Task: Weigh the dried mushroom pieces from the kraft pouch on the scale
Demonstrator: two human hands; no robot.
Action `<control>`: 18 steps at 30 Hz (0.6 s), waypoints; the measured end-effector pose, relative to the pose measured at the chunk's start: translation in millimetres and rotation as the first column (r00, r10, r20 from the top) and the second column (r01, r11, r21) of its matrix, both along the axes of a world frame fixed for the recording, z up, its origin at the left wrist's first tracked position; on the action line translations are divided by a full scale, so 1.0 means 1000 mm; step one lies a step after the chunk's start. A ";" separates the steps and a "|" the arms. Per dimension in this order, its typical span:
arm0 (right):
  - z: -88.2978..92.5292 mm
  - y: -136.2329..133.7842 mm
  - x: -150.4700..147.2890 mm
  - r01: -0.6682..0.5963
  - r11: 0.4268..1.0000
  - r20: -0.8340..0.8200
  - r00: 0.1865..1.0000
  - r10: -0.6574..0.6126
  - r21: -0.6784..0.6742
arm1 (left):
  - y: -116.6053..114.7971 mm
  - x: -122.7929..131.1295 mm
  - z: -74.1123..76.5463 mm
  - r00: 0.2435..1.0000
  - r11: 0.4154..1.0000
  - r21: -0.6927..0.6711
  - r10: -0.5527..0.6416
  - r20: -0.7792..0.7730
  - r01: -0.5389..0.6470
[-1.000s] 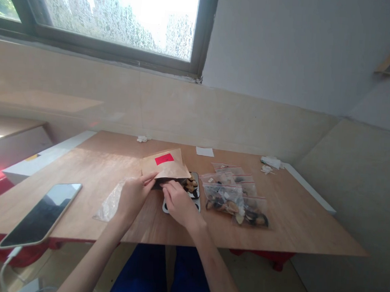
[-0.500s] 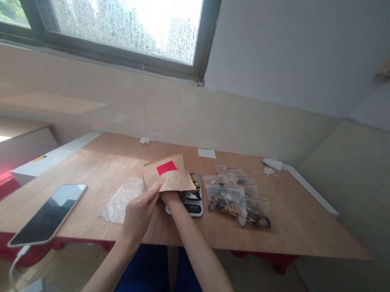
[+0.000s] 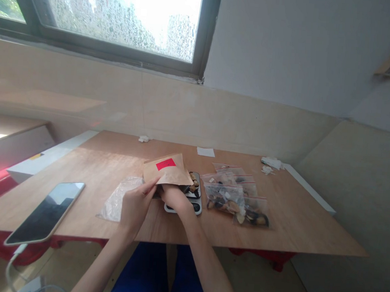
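Note:
My left hand [image 3: 136, 206] grips the left edge of a kraft paper envelope [image 3: 168, 171] with a red label, holding it up above the wooden table [image 3: 88, 173]. My right hand [image 3: 175, 197] sits at the envelope's lower edge, its fingers hidden under the paper. To the right stands a small black-and-white digital scale [image 3: 193, 206] bearing dark dried pieces [image 3: 194, 187], partly hidden by the envelope. A crumpled clear plastic bag [image 3: 118, 202] lies just left of my left hand.
Several zip bags of dried pieces [image 3: 234, 198] lie right of the scale. A smartphone [image 3: 44, 213] with a white cable rests at the near left. A white paper slip [image 3: 205, 152] and tissue scraps [image 3: 270, 162] lie along the far side.
My right hand has moved from above the scale to under the envelope's lower edge. My left hand has shifted down and left, and the envelope now sits slightly lower.

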State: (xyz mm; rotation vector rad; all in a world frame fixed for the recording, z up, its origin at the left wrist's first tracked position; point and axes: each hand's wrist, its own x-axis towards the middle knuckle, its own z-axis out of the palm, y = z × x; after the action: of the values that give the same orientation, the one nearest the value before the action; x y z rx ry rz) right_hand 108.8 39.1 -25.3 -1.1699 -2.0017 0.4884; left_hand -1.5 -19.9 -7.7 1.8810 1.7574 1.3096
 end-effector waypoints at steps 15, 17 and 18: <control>0.009 -0.029 0.019 0.014 1.000 0.099 0.995 -0.013 -0.012 | 0.006 -0.002 0.008 1.000 0.999 -0.027 -0.025 -0.017 0.025; 0.008 -0.030 0.020 0.013 0.999 0.114 0.993 -0.017 0.040 | 0.006 0.000 0.010 0.999 0.999 -0.023 -0.031 -0.024 0.031; 0.008 -0.031 0.021 0.005 0.998 0.119 0.993 -0.013 0.070 | 0.005 0.000 0.011 0.999 0.999 -0.020 -0.036 -0.028 0.035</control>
State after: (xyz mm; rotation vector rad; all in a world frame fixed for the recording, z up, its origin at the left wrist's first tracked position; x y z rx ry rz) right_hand 129.8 8.4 -16.9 -1.1890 -2.0974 0.3480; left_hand -1.5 -14.7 3.2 1.9198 1.7359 1.2551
